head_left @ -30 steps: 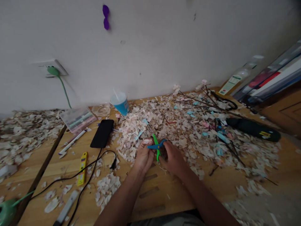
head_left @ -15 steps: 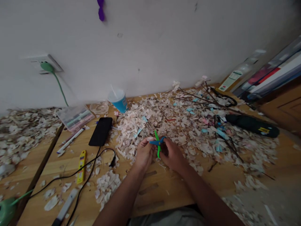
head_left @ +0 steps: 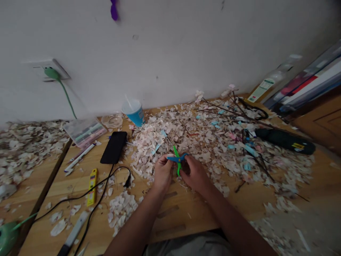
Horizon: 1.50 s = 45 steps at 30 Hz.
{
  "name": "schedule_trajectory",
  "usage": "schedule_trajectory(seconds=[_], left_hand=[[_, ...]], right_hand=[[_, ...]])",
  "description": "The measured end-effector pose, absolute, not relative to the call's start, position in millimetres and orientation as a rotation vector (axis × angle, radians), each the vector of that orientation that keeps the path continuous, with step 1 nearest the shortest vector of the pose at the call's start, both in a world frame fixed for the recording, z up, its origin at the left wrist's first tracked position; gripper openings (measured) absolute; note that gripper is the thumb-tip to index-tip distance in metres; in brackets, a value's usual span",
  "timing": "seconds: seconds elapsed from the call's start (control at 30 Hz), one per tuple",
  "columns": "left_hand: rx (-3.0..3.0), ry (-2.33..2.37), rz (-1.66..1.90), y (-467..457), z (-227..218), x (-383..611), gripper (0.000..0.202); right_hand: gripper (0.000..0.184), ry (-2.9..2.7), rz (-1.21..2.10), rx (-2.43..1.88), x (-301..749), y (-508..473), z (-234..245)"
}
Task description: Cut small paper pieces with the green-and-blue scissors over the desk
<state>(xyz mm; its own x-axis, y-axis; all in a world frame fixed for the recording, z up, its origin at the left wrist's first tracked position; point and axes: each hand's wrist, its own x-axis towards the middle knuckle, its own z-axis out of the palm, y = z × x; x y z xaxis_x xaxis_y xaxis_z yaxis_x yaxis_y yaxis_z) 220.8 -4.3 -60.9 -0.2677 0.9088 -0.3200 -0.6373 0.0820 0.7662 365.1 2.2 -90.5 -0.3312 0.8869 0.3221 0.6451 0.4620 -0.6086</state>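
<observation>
My right hand [head_left: 195,175] is closed on a small pair of scissors [head_left: 177,159] with one blue and one green arm, their blades spread apart over the wooden table [head_left: 176,213]. My left hand [head_left: 162,173] is curled just to the left of the blades, its fingertips pinched near them; what they hold is too small to make out. Both hands sit at the near edge of a wide heap of pale paper scraps [head_left: 186,137].
A black phone [head_left: 114,152] with its cable, a yellow tool [head_left: 92,182], a white pen [head_left: 80,158] and a clear case [head_left: 84,131] lie left. A blue cup [head_left: 134,112] stands by the wall. Dark twigs [head_left: 239,113] and a dark green roll [head_left: 282,140] lie right.
The view has shifted slightly. Both hands stay in place around the scissors, whose blades remain spread.
</observation>
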Motion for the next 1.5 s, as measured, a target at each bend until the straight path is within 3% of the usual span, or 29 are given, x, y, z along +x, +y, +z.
schedule_trajectory(seconds=[1.5], left_hand=[[0.579,1.068,1.516,-5.0,-58.3,216.5,0.030]], right_hand=[[0.028,-1.990,0.415,-1.371,368.9,4.3,-97.8]])
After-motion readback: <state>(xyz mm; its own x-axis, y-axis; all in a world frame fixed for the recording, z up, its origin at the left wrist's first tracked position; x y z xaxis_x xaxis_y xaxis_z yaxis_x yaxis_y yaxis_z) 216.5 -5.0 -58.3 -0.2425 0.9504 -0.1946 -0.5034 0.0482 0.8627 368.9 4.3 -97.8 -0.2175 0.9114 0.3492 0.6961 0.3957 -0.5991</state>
